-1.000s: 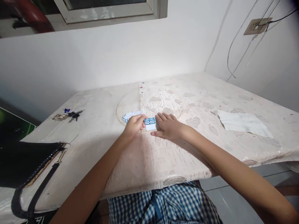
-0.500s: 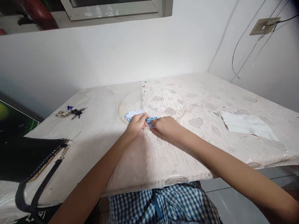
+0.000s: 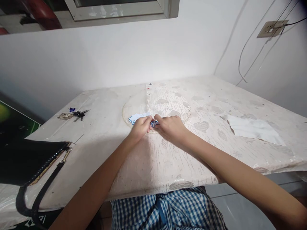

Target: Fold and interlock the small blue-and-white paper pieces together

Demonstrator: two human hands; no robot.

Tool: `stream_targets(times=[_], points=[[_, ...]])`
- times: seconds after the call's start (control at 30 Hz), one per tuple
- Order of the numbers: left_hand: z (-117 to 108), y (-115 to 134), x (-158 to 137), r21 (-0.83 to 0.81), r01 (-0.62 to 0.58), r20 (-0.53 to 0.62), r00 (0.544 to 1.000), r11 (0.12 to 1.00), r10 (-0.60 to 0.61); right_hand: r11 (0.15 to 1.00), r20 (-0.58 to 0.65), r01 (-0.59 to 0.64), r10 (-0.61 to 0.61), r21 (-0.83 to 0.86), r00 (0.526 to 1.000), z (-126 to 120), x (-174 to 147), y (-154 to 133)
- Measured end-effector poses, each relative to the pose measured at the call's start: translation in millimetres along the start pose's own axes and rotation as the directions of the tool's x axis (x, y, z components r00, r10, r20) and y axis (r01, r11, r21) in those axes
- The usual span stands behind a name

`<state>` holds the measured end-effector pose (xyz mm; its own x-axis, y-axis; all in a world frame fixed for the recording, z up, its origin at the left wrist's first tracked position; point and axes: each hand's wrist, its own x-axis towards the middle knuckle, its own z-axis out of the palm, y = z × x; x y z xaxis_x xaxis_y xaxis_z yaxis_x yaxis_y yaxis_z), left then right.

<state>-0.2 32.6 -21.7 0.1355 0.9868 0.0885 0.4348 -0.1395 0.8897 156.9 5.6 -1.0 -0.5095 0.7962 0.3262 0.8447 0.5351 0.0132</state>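
Note:
In the head view my left hand (image 3: 142,128) and my right hand (image 3: 173,128) meet over the middle of the table. Both have their fingers closed on a small blue-and-white printed piece of paper (image 3: 154,123), mostly hidden by the fingers. Beyond my left hand lies a white paper (image 3: 139,117) with blue outlines and an uneven edge. I cannot tell whether it joins the piece between my fingers.
Keys (image 3: 80,115) lie at the table's left, near a black bag (image 3: 31,161) with a strap. A white cloth or paper (image 3: 254,129) rests at the right. Patterned plastic covers the table (image 3: 192,159). Cables hang below the wall socket (image 3: 272,28).
My right hand has shifted slightly up, its fingers now curling over the printed piece. Less of its striped face and the pale part beneath shows. The left hand stays nearly still.

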Motion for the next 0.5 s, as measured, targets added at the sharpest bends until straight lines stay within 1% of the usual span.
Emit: stream_targets(times=[0.1,0.17,0.37,0.5], points=[[0.2,-1.1,0.9,-0.022,0.000,0.012,1.000,1.000,0.000,0.997,0.009,-0.076,0.076,-0.006,0.997,1.0,1.1,1.3],[-0.1,-1.1,0.8,-0.017,-0.004,0.013,1.000,1.000,0.005,0.994,0.030,-0.106,0.106,0.007,0.994,2.2,2.0,2.5],[-1.2,4.2,-3.1,0.033,-0.052,0.058,0.997,0.998,0.050,0.982,0.092,-0.132,0.121,0.134,0.988,6.3,5.0,3.8],[-1.1,5.4,-4.4,0.026,-0.035,0.055,0.998,0.999,0.034,0.961,0.099,-0.151,0.131,0.232,0.986,7.9,6.0,7.6]])
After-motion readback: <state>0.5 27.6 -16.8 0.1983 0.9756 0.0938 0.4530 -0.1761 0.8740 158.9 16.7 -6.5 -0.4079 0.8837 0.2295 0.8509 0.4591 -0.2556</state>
